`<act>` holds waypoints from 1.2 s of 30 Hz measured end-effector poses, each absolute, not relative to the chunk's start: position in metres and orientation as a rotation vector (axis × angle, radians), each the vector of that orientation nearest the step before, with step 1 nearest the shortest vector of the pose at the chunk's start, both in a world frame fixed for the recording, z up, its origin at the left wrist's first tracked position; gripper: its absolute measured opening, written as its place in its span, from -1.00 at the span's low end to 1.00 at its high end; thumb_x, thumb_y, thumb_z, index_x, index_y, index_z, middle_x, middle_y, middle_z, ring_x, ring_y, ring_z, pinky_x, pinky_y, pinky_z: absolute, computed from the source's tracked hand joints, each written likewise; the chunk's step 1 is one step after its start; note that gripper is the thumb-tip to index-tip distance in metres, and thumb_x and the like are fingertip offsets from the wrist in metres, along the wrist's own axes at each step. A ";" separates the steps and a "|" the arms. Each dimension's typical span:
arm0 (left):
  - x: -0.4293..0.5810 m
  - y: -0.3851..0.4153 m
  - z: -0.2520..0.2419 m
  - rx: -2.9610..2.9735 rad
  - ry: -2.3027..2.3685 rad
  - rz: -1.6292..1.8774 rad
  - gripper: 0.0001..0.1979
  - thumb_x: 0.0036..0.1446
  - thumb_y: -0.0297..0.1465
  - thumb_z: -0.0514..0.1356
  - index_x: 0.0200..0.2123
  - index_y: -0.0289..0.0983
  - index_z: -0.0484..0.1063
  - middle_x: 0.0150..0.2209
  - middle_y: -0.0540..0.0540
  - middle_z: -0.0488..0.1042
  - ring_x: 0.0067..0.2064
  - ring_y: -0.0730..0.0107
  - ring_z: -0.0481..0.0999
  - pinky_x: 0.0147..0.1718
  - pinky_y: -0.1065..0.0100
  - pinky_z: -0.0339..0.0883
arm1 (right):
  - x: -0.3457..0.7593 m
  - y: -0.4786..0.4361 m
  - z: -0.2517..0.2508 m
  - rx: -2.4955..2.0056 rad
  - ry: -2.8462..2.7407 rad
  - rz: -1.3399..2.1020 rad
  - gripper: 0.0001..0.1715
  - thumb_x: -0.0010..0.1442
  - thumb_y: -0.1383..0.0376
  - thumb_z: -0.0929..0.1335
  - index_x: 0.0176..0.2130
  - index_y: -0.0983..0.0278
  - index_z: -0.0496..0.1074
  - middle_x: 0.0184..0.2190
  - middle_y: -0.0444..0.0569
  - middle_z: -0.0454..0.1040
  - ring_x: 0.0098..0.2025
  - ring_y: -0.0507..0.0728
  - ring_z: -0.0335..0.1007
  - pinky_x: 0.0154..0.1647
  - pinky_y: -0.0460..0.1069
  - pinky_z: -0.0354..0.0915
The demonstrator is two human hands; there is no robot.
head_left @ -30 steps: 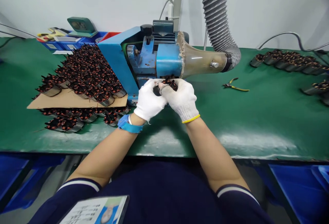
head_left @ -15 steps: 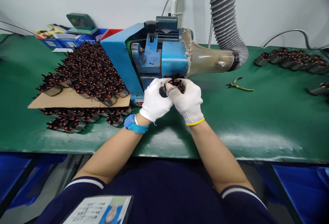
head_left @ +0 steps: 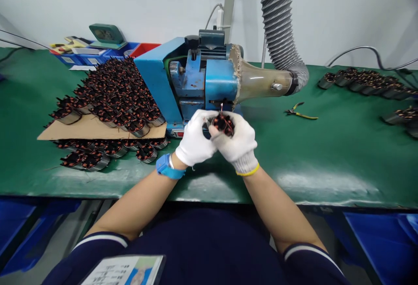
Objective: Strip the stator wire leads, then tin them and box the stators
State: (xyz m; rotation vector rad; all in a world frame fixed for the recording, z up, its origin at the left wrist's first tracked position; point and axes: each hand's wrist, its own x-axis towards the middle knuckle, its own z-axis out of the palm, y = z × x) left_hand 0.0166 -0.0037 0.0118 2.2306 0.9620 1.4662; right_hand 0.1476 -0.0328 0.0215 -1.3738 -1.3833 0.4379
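Note:
A motor stator [head_left: 224, 123] with dark insulation and copper windings sits between my two gloved hands, its wound end facing up. My right hand [head_left: 237, 140] wraps round its right side, with the thumb across the near edge. On the opposite side, my left hand [head_left: 196, 140] is closed with its fingertips at the stator's left edge. One thin wire lead [head_left: 221, 107] sticks up from the stator toward the slot of the blue machine [head_left: 221, 78]. My fingers partly hide the stator's body.
Left of the machine, many stators [head_left: 114, 89] stand stacked on a cardboard sheet [head_left: 75, 132], with others beneath. Wire cutters [head_left: 300, 111] lie at right, before more stators [head_left: 369, 80]. A grey hose [head_left: 279, 19] joins the machine's clear funnel [head_left: 261, 82]. Blue bins [head_left: 98, 56] stand at back left.
Both hands and the stator have drawn back from the machine toward me, so the stator's top and its upright wire now show. The camera view has shifted slightly.

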 end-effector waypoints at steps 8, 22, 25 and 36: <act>0.010 -0.023 0.000 1.967 0.990 1.275 -0.39 -0.16 -0.30 0.44 -0.08 -0.23 0.24 -0.10 -0.14 0.43 -0.06 0.21 0.52 -0.04 0.15 0.46 | 0.186 -0.055 0.004 -0.894 -1.890 0.199 0.05 -0.19 -0.10 0.54 0.19 0.22 0.29 0.11 0.20 0.39 0.14 0.37 0.37 0.18 0.25 0.34; 0.006 -0.031 0.010 1.671 0.795 0.793 -0.46 0.00 -0.28 0.35 0.04 -0.20 0.27 -0.24 -0.13 0.53 -0.32 0.21 0.59 -0.34 0.16 0.56 | 0.190 -0.049 -0.002 -0.951 -0.943 1.032 -0.79 0.22 0.14 0.35 -0.32 0.19 0.54 -0.36 -0.08 0.53 -0.42 0.04 0.45 -0.26 0.04 0.51; 0.010 -0.033 0.005 1.849 0.905 1.088 -0.41 0.00 -0.30 0.36 0.09 -0.21 0.25 0.00 -0.25 0.46 0.00 0.08 0.54 -0.02 0.04 0.49 | 0.194 -0.037 -0.008 -0.875 -0.555 1.083 -0.75 0.19 0.09 0.35 -0.38 0.20 0.46 -0.41 -0.14 0.48 -0.46 -0.03 0.39 -0.25 -0.02 0.50; 0.013 -0.029 -0.016 2.405 1.101 1.396 -0.37 0.04 -0.37 0.26 0.17 -0.22 0.11 0.02 -0.25 0.25 0.09 0.08 0.38 0.08 -0.03 0.37 | 0.131 -0.039 0.003 -1.019 -0.771 1.087 -0.68 0.15 0.11 0.38 -0.20 0.28 0.52 -0.26 -0.01 0.61 -0.20 0.11 0.54 -0.07 0.04 0.47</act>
